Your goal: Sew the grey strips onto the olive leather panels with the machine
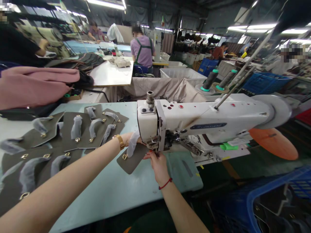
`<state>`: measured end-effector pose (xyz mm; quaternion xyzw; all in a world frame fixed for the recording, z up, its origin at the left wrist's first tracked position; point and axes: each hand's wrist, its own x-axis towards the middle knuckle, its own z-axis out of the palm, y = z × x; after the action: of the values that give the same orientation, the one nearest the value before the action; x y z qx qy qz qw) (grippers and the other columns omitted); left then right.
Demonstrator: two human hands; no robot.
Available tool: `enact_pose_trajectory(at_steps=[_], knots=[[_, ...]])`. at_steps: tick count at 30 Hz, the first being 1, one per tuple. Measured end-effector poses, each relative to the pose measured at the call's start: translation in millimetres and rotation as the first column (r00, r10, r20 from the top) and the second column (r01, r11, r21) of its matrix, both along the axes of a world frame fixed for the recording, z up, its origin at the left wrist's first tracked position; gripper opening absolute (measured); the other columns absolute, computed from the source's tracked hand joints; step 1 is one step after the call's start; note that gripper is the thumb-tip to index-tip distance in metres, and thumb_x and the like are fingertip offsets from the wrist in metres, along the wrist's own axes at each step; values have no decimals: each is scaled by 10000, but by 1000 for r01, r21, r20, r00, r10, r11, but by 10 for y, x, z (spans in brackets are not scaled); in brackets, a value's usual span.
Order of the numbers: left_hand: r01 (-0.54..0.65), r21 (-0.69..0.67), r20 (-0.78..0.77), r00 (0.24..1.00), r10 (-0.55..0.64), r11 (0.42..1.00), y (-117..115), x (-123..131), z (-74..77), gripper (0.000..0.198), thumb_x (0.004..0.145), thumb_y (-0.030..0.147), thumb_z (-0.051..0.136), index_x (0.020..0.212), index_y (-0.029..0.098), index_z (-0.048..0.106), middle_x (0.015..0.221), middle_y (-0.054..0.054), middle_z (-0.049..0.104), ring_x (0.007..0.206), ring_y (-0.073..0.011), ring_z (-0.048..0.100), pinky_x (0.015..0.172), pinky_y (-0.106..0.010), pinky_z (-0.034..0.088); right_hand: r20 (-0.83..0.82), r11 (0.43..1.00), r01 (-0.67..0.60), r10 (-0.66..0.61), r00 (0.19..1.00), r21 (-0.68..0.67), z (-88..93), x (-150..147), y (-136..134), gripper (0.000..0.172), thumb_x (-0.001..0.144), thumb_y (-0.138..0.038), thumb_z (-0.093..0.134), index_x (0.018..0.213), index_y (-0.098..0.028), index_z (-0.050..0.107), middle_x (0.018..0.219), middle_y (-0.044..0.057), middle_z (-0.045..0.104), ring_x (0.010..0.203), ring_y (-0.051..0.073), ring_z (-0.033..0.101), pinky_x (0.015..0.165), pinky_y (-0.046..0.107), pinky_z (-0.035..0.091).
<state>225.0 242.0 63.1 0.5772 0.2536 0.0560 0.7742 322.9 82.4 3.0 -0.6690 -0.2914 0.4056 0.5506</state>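
A dark grey leather piece (132,160) with a gold ring and a pale wrapped strap lies under the head of a white sewing machine (194,121). My left hand (130,138) reaches behind the machine head and rests on the piece's far end; its fingers are mostly hidden. My right hand (156,160), with a red cord at the wrist, pinches the piece's near edge right below the needle area.
Several similar grey pieces (73,132) with gold rings are spread on the pale blue table (107,191) to the left. Pink fabric (36,85) lies behind them. Blue crates (274,197) stand at lower right. Other people work at tables further back.
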Motion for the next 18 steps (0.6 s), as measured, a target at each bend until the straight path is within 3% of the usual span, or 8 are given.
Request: enact_pose_trajectory(at_steps=[10,15,18], knots=[[51,137,-21,999,-49,989,-106,27,158,267,428,217,826,531,172,584,374,60,431,582,-204,583,531,-249,471,54,1000,-7,7,998,6,43,2,-12,413,829,-470,459,740,-150,704,647,73,702,607,196,629,531,266,452],[68,151,10,998,-70,986,-55,21,108,340,380,267,871,573,185,604,399,47,490,619,-227,599,545,-265,482,47,1000,-18,18,999,-1,3,9,-1,410,837,-464,455,716,-168,711,700,73,715,657,205,640,544,268,459],[75,163,0,997,-76,984,3,-1,36,312,487,302,866,613,166,615,459,35,550,636,-213,610,584,-268,500,39,1000,-21,21,999,-2,-10,-4,2,410,845,-460,452,741,-163,715,726,73,721,654,201,637,538,266,458]])
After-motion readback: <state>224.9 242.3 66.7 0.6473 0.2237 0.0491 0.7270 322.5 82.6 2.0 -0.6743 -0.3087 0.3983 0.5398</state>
